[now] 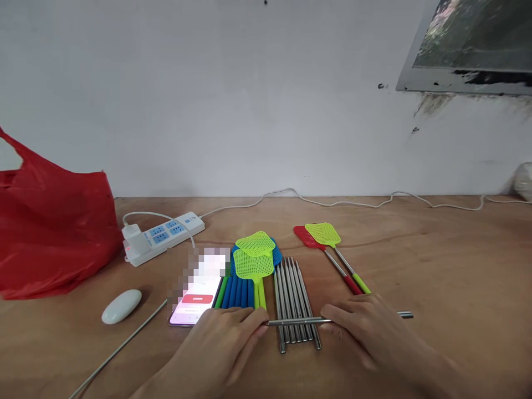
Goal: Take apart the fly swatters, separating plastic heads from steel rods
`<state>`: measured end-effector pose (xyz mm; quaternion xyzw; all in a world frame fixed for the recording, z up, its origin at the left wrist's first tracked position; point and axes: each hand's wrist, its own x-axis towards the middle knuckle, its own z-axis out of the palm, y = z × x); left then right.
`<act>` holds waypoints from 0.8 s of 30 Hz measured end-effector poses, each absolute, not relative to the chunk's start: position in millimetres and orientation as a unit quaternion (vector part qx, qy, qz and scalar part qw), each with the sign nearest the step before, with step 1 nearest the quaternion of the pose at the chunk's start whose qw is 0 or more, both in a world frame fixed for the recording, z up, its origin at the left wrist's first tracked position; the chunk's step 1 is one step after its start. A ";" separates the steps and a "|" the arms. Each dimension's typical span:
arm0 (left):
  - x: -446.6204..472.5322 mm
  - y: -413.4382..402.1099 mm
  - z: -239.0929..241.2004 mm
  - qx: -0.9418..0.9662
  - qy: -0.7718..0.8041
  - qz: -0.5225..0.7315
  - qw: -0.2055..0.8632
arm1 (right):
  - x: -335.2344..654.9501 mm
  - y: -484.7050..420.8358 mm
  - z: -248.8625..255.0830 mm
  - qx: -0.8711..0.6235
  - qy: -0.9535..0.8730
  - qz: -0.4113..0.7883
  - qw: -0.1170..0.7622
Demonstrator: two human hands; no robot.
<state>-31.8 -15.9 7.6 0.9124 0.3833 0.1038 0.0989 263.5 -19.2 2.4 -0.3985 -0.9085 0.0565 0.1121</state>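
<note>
Between my two hands lies a thin metal telescopic rod (pixel 297 321), held level across the view. My left hand (pixel 233 338) pinches its left end, and my right hand (pixel 366 327) grips it farther right, with a tip sticking out beyond. Below and behind the rod several more metal rods (pixel 293 293) lie side by side on the table. To their left are yellow-green fly swatter heads (pixel 253 263), partly covering blue ones (pixel 277 252), with blue handles (pixel 238 292) alongside. Farther right rest a red fly swatter (pixel 308 237) and a yellow-green fly swatter (pixel 324 234) with metal shafts.
A lit phone (pixel 199 293) lies left of the handles. Beyond it sit a white power strip (pixel 164 235) with a plugged-in charger, a white mouse-shaped object (pixel 122 306) and a red plastic bag (pixel 58 227). A white cable (pixel 341 203) runs along the wall on the wooden table (pixel 449 266).
</note>
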 end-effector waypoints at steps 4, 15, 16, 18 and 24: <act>-48.6 -12.8 10.7 0.908 0.403 0.070 0.090 | 273.5 -17.8 4.4 -0.404 -0.905 0.043 0.124; -25.3 -9.4 -10.6 0.917 0.386 0.071 0.072 | 237.8 -17.3 -1.6 -0.418 -0.900 0.050 0.116; -28.1 -10.1 -8.9 0.916 0.385 0.077 0.082 | 241.1 -17.2 -1.7 -0.425 -0.894 0.066 0.123; -38.3 -10.6 -5.5 0.913 0.384 0.097 0.099 | 252.7 -16.9 -2.8 -0.447 -0.883 0.069 0.124; -55.6 -5.0 -8.1 0.919 0.371 0.110 0.073 | 262.6 -14.8 -7.5 -0.424 -0.901 0.005 0.090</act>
